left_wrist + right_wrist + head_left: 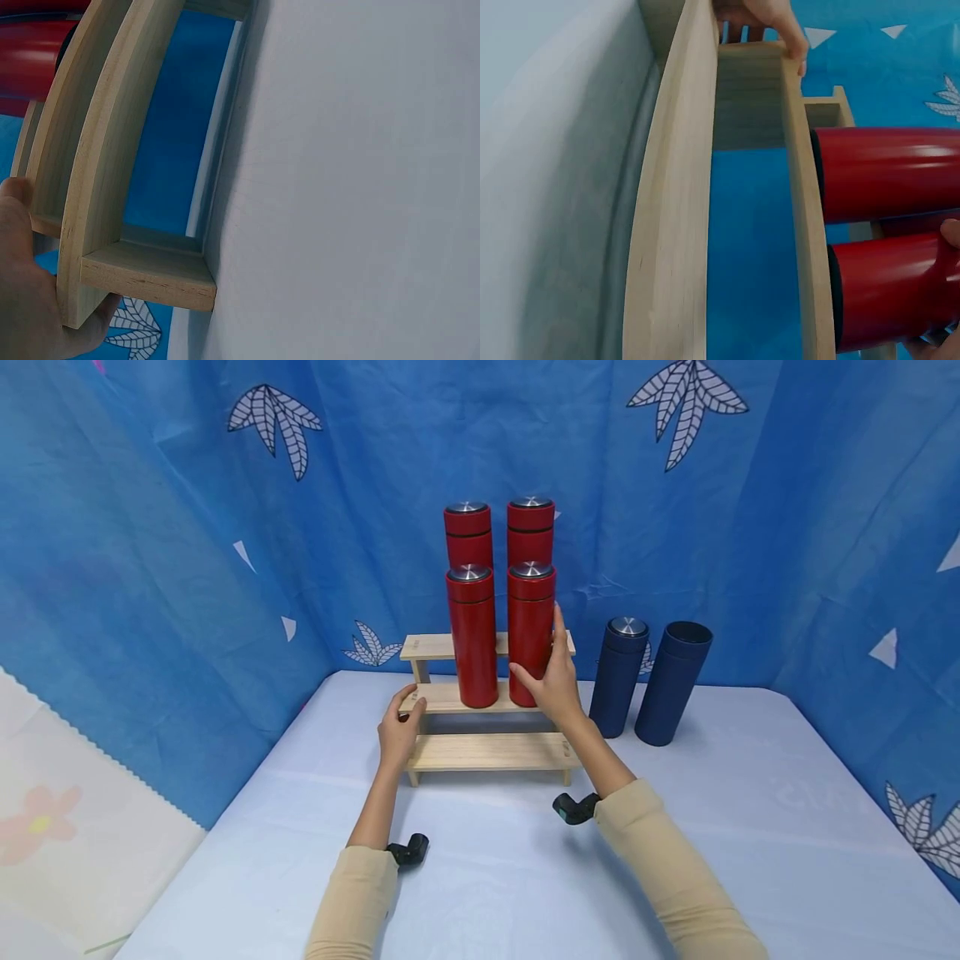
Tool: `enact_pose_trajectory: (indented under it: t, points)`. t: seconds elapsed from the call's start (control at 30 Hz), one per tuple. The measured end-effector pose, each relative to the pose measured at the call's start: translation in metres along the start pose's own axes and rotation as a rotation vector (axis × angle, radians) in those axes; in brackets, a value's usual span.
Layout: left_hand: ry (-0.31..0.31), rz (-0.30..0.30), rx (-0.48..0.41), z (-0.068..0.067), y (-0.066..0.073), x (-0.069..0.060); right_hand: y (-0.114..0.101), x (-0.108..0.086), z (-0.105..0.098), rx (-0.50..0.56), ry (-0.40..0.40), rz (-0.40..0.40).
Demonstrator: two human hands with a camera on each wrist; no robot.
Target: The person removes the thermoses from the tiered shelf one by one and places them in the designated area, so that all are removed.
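The left hand (397, 733) is clamped on the left end of the middle step of a three-step rack of pale wood (491, 752), with the thumb and fingers around the board. The right hand (557, 683) holds from its right side a tall red cylindrical bottle with silver lid (529, 627); the thumb is at the front, the finger points upward. This bottle stands upright toward the right end of the middle step, just beside a second red bottle (474, 647).

The lower parts of two rear red bottles (468, 539) are hidden behind the front pair. The right wrist view cuts off the held bottle's top.

The rack stands near the back edge of the worktop with white cover (480, 885); between it and the back right corner are two dark blue cylindrical bottles (619, 681). Behind hangs a blue leaf-printed curtain (420, 443).
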State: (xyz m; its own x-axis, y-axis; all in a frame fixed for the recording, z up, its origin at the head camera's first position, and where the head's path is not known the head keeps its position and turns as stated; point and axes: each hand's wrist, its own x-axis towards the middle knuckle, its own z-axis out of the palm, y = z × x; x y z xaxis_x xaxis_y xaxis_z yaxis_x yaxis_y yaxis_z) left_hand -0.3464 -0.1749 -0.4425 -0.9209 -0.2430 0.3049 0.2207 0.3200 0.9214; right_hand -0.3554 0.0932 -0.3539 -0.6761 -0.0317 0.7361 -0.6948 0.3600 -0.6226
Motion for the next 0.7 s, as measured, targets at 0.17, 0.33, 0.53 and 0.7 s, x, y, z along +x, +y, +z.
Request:
enact_pose_trajectory:
  t: [0.17, 0.33, 0.53, 0.7]
  points:
    - [-0.002, -0.004, -0.004, -0.001, 0.0, 0.001, -0.003, -0.007, 0.0, -0.022, 0.054, -0.023]
    - [-0.006, 0.0, -0.009, 0.0, 0.001, 0.001, -0.011, -0.023, -0.011, -0.011, 0.094, -0.054]
    - [0.003, 0.013, -0.009, 0.0, 0.0, 0.001, -0.021, -0.044, -0.031, -0.028, 0.128, -0.092]
    - [0.007, 0.015, -0.009, 0.0, -0.002, 0.001, -0.041, -0.06, -0.057, -0.063, 0.139, -0.119]
